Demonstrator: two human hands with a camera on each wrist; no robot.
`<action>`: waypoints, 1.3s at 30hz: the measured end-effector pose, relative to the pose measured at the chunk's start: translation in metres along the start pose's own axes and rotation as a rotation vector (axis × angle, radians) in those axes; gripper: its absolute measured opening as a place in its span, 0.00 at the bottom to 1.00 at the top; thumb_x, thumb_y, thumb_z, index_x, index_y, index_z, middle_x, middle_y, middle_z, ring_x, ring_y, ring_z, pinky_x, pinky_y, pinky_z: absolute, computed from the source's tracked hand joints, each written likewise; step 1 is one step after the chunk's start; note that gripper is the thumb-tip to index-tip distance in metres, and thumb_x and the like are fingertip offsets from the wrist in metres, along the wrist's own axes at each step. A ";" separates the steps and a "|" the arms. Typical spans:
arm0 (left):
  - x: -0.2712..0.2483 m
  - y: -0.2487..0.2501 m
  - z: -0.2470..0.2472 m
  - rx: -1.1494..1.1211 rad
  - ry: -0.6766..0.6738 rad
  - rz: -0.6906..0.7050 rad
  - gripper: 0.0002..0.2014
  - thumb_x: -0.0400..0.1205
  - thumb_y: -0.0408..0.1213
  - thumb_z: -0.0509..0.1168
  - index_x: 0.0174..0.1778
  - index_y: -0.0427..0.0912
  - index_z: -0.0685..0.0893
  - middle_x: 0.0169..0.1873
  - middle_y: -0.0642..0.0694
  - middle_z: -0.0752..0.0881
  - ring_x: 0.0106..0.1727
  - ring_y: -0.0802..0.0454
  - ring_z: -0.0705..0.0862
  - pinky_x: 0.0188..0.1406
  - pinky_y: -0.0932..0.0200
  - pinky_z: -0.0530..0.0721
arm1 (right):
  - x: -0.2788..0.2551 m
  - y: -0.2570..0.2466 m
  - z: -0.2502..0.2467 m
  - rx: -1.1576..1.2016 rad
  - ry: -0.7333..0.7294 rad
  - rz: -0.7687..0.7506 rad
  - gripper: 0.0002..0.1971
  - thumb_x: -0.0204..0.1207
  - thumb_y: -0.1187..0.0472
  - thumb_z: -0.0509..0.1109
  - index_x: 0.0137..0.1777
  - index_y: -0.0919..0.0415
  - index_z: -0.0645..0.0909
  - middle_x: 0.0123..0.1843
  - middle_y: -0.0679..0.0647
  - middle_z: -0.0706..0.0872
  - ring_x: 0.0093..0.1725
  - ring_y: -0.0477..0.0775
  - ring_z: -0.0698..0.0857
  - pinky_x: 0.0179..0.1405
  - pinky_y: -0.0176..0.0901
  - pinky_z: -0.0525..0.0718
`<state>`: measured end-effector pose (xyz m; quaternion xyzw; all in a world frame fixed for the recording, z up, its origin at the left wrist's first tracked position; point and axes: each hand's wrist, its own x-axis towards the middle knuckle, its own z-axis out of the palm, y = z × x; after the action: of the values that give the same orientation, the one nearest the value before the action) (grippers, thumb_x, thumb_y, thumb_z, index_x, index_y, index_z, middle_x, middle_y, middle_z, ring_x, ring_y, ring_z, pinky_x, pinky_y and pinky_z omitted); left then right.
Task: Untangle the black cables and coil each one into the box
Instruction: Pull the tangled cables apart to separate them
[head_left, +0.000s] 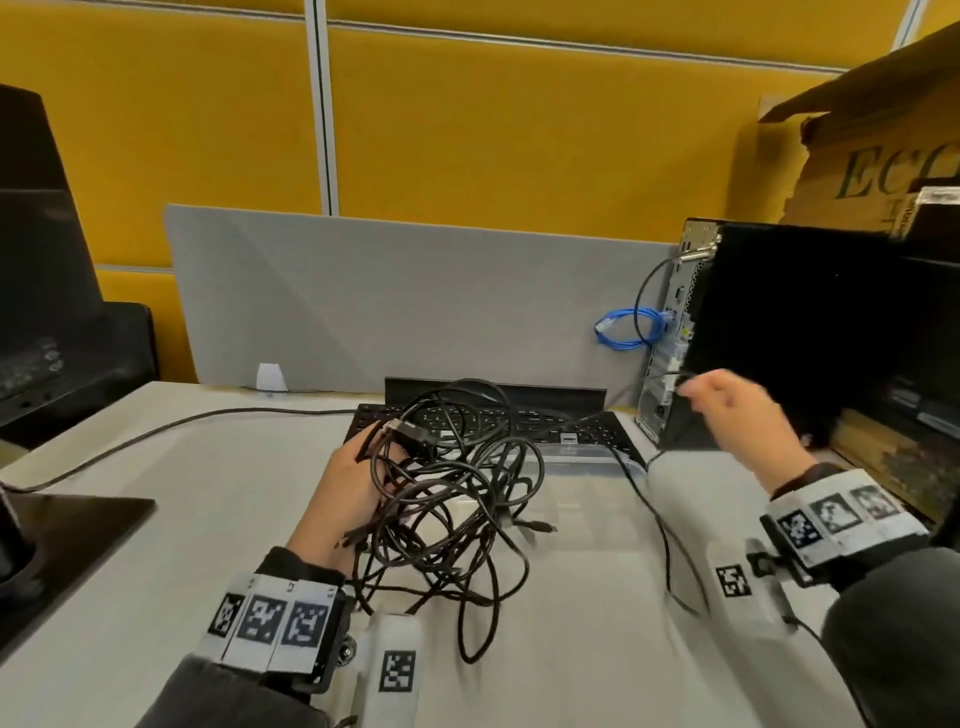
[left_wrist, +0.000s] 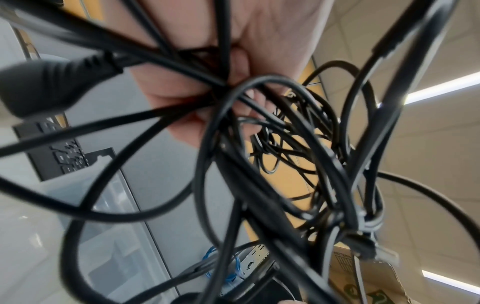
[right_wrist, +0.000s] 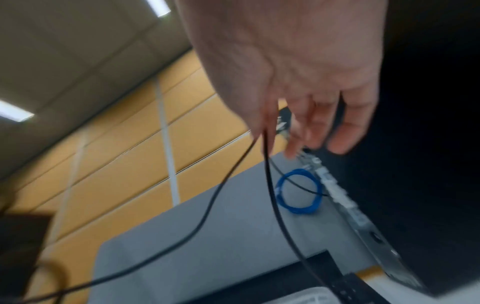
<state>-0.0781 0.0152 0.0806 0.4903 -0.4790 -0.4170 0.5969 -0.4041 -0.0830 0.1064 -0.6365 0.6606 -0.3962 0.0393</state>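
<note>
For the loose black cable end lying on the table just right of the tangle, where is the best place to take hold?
Pinch the small black connector end just behind its plug, coming from the right with the right hand. It lies flat on the white table, pointing right, clear of the tangled black cables that the left hand grips.

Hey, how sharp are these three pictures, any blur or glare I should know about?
Head view: mostly sharp, wide-angle bending at the edges, right hand motion-smeared. Left wrist view: near black cables and a plug out of focus around the left hand. Right wrist view: blurred throughout, bright ceiling lights flaring.
</note>
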 end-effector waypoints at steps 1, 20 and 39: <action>0.001 0.000 0.000 0.002 0.004 0.003 0.08 0.84 0.36 0.60 0.43 0.48 0.84 0.30 0.44 0.81 0.23 0.54 0.79 0.18 0.62 0.79 | -0.007 -0.012 0.004 -0.132 -0.124 -0.074 0.20 0.76 0.41 0.58 0.60 0.50 0.79 0.56 0.57 0.84 0.57 0.60 0.80 0.58 0.62 0.80; 0.003 -0.006 -0.002 -0.083 -0.226 0.163 0.04 0.63 0.50 0.72 0.31 0.58 0.85 0.21 0.54 0.78 0.23 0.59 0.71 0.22 0.65 0.70 | -0.066 -0.101 0.039 0.167 -0.854 -0.673 0.10 0.78 0.60 0.69 0.57 0.54 0.86 0.53 0.44 0.86 0.53 0.50 0.86 0.56 0.45 0.83; -0.003 0.002 0.005 -0.067 -0.101 0.078 0.07 0.78 0.33 0.62 0.46 0.45 0.84 0.40 0.47 0.88 0.43 0.49 0.87 0.44 0.54 0.85 | -0.019 -0.023 -0.045 -0.469 -0.191 -0.341 0.21 0.79 0.45 0.55 0.67 0.51 0.76 0.57 0.50 0.82 0.55 0.49 0.81 0.51 0.39 0.81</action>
<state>-0.0831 0.0175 0.0826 0.4293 -0.5132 -0.4335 0.6037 -0.4065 -0.0424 0.1420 -0.7643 0.6110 -0.1719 -0.1140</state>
